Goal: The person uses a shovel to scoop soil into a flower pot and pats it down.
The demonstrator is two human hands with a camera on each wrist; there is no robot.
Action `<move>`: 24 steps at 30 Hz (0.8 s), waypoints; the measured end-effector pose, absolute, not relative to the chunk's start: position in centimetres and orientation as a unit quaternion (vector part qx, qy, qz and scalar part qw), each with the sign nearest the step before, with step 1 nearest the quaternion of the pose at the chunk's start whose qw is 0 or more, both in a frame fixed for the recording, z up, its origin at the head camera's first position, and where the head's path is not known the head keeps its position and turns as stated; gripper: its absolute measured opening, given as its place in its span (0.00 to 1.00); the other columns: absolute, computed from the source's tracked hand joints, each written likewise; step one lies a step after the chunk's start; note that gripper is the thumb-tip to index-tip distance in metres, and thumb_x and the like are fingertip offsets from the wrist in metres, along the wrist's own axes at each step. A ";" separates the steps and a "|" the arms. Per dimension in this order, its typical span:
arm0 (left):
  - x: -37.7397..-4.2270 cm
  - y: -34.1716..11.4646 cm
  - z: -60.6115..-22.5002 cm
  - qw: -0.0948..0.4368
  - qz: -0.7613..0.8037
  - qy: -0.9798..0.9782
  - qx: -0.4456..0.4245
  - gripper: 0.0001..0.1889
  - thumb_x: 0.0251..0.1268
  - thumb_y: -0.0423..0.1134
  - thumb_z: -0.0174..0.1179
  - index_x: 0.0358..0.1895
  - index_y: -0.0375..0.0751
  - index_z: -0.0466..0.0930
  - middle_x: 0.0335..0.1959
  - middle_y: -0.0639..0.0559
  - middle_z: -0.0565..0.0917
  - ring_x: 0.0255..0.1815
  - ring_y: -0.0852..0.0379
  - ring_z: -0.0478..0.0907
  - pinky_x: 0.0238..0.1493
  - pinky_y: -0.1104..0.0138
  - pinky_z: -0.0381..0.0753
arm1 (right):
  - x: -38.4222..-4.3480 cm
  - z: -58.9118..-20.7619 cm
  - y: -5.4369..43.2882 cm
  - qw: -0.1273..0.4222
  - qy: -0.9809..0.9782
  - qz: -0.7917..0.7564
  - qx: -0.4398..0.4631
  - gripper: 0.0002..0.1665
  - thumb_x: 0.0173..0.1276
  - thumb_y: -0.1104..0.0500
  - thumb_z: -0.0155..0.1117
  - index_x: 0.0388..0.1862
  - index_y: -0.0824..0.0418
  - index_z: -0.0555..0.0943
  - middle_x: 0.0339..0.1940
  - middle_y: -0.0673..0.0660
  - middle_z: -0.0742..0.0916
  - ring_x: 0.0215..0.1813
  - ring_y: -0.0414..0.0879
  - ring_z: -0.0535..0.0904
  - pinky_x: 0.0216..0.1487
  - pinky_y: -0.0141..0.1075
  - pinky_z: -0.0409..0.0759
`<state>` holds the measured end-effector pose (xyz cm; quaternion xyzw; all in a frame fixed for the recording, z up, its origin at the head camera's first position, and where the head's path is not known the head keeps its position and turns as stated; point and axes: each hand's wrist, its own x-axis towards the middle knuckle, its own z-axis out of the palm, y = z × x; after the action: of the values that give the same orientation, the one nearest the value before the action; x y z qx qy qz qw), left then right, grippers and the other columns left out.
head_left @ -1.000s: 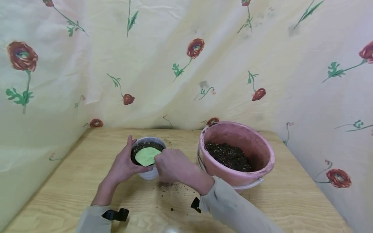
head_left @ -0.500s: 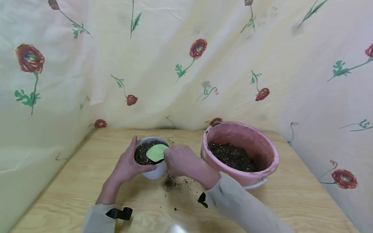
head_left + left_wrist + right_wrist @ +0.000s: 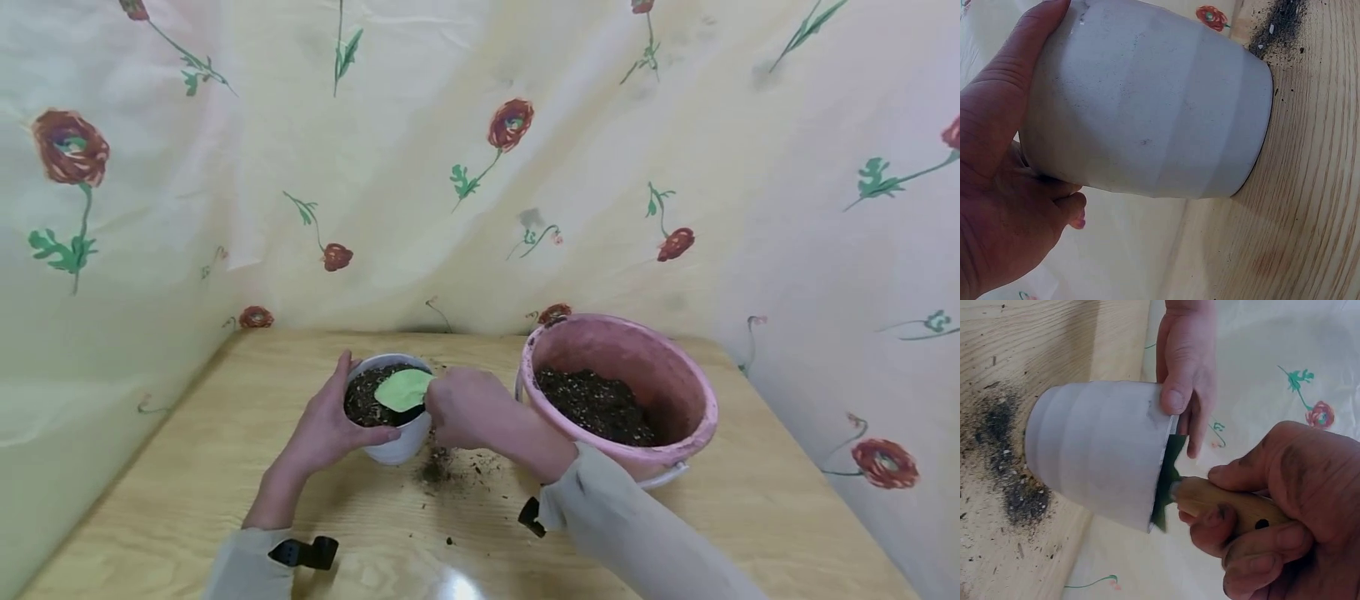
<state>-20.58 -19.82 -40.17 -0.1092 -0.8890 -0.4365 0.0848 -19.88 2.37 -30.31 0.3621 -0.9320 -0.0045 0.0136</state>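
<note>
A white flower pot (image 3: 393, 451) stands on the wooden table, filled with dark soil (image 3: 363, 402) close to its rim. My left hand (image 3: 327, 425) grips it from the left, thumb along the near side and fingers round the far side. In my right hand (image 3: 474, 410) is a hand trowel (image 3: 403, 390), held by its wooden handle (image 3: 1247, 509) with the fingers curled round it. Its green blade lies tilted over the soil at the pot's right side. In the right wrist view the blade overlaps the pot's rim.
To the right stands a pink bucket (image 3: 701, 437) with a pale handle, partly filled with dark soil (image 3: 592, 405). Spilled soil (image 3: 435, 468) lies on the table (image 3: 375, 550) in front of the pot. A floral sheet (image 3: 420, 167) hangs behind and at the sides.
The trowel blade has shifted from the pot's middle toward its right side and tilted. More soil shows on the table beside the pot. The left hand keeps its hold.
</note>
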 end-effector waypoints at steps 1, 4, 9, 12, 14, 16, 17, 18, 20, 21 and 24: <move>-20.6 -19.7 -40.2 0.087 -0.436 -0.889 -0.112 0.73 0.31 0.63 0.78 0.78 0.43 0.35 0.75 0.39 0.57 0.72 0.39 0.58 0.67 0.43 0.60 | -19.9 -30.4 2.7 0.018 -0.933 0.004 0.358 0.17 0.46 0.64 0.66 0.12 0.48 0.70 0.13 0.43 0.72 0.21 0.40 0.68 0.20 0.32 0.69; -20.8 -19.5 -40.1 0.098 -0.433 -0.888 -0.123 0.73 0.31 0.63 0.78 0.78 0.43 0.35 0.74 0.39 0.57 0.71 0.39 0.58 0.66 0.43 0.60 | -19.9 -30.6 3.7 0.053 -0.928 0.036 0.367 0.17 0.47 0.69 0.62 0.14 0.48 0.68 0.13 0.44 0.70 0.20 0.40 0.66 0.20 0.31 0.66; -21.2 -19.5 -39.8 0.110 -0.434 -0.884 -0.134 0.73 0.31 0.61 0.79 0.78 0.43 0.35 0.74 0.38 0.58 0.72 0.38 0.57 0.67 0.42 0.59 | -20.2 -30.9 5.0 0.124 -0.894 0.090 0.422 0.18 0.47 0.74 0.54 0.16 0.51 0.65 0.13 0.44 0.66 0.19 0.38 0.60 0.20 0.29 0.59; -21.3 -19.5 -39.7 0.106 -0.435 -0.884 -0.135 0.73 0.31 0.59 0.79 0.78 0.41 0.36 0.74 0.38 0.58 0.72 0.37 0.56 0.68 0.42 0.58 | -20.5 -31.0 5.3 0.125 -0.881 0.103 0.444 0.19 0.45 0.75 0.51 0.15 0.52 0.63 0.13 0.43 0.64 0.18 0.37 0.59 0.20 0.27 0.56; -21.3 -19.5 -39.8 0.103 -0.435 -0.884 -0.136 0.73 0.31 0.60 0.79 0.78 0.40 0.36 0.74 0.38 0.58 0.72 0.37 0.56 0.68 0.42 0.58 | -20.7 -30.9 5.3 0.116 -0.883 0.100 0.444 0.19 0.42 0.76 0.49 0.13 0.51 0.63 0.12 0.43 0.63 0.17 0.36 0.58 0.19 0.27 0.55; -21.3 -19.5 -39.8 0.101 -0.437 -0.884 -0.135 0.73 0.31 0.60 0.79 0.78 0.41 0.36 0.74 0.38 0.58 0.72 0.37 0.56 0.68 0.42 0.58 | -20.9 -30.6 5.1 0.103 -0.890 0.090 0.435 0.20 0.39 0.76 0.47 0.12 0.51 0.62 0.12 0.43 0.61 0.17 0.36 0.57 0.19 0.27 0.54; -21.3 -19.5 -39.8 0.100 -0.438 -0.883 -0.134 0.73 0.31 0.60 0.79 0.78 0.41 0.36 0.74 0.39 0.58 0.72 0.37 0.56 0.67 0.42 0.58 | -21.0 -30.4 4.9 0.097 -0.894 0.083 0.430 0.20 0.38 0.76 0.47 0.12 0.50 0.61 0.12 0.43 0.61 0.18 0.37 0.57 0.18 0.27 0.54; -21.3 -19.6 -39.9 0.100 -0.439 -0.883 -0.132 0.73 0.31 0.60 0.79 0.78 0.42 0.36 0.74 0.39 0.58 0.73 0.38 0.56 0.68 0.42 0.58 | -21.0 -30.2 4.7 0.090 -0.897 0.078 0.425 0.20 0.38 0.76 0.48 0.11 0.50 0.61 0.12 0.43 0.60 0.18 0.37 0.57 0.18 0.27 0.55; -21.2 -19.7 -40.0 0.101 -0.441 -0.883 -0.127 0.73 0.31 0.60 0.79 0.78 0.43 0.36 0.75 0.39 0.57 0.73 0.38 0.55 0.68 0.42 0.58 | -21.0 -29.9 4.4 0.074 -0.903 0.065 0.418 0.20 0.38 0.76 0.49 0.11 0.50 0.62 0.12 0.43 0.61 0.18 0.37 0.58 0.19 0.28 0.55; -21.1 -19.8 -40.1 0.101 -0.441 -0.883 -0.125 0.73 0.31 0.60 0.79 0.78 0.43 0.35 0.75 0.39 0.57 0.73 0.38 0.55 0.68 0.42 0.58 | -21.0 -29.8 4.3 0.064 -0.905 0.061 0.416 0.20 0.39 0.76 0.49 0.12 0.49 0.63 0.12 0.43 0.62 0.19 0.37 0.59 0.19 0.28 0.56; -20.9 -20.0 -40.4 0.098 -0.438 -0.886 -0.118 0.73 0.32 0.60 0.79 0.78 0.42 0.34 0.75 0.39 0.56 0.73 0.38 0.54 0.68 0.42 0.57 | -20.9 -29.8 4.1 0.046 -0.909 0.059 0.410 0.20 0.40 0.76 0.50 0.13 0.50 0.64 0.12 0.43 0.64 0.19 0.37 0.60 0.20 0.28 0.58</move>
<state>-20.90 -19.98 -40.40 -0.1182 -0.8856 -0.4384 0.0976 -20.93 4.08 -29.76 0.4100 -0.9090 0.0589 0.0459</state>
